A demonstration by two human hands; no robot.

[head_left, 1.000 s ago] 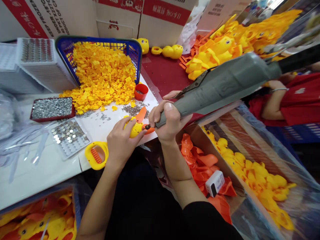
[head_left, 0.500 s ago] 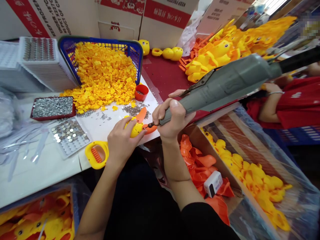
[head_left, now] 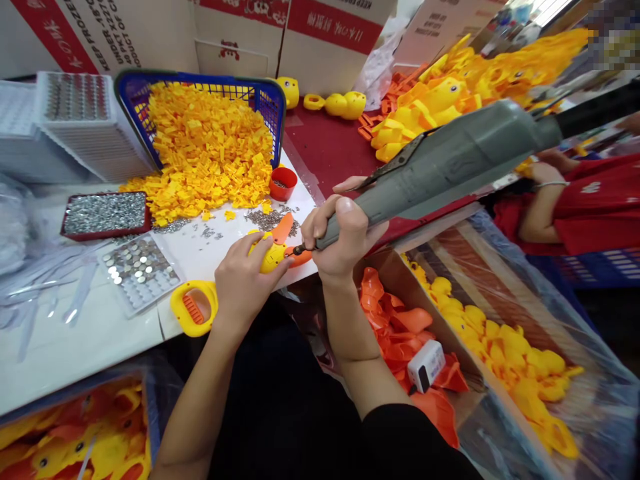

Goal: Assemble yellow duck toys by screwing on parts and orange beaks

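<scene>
My left hand [head_left: 241, 283] is closed around a small yellow duck toy part [head_left: 271, 255] with an orange beak, pressing it on the white table edge [head_left: 90, 340]. My right hand [head_left: 338, 235] grips the thin front end of a long grey electric screwdriver [head_left: 450, 163]. Its bit touches the duck part between my two hands. Loose small screws [head_left: 265, 219] lie scattered just behind the duck part.
A blue basket [head_left: 260, 100] spills yellow plastic pieces. Beside it are a red tray of screws [head_left: 105, 215], a small red cup [head_left: 283, 183], a tray of button cells [head_left: 139, 270] and a yellow ring part [head_left: 194, 308]. Boxes of orange and yellow parts [head_left: 500, 347] sit right. A person's arm in red [head_left: 555, 207] is far right.
Both hands stay in place on the duck part; the screwdriver body has shifted only slightly.
</scene>
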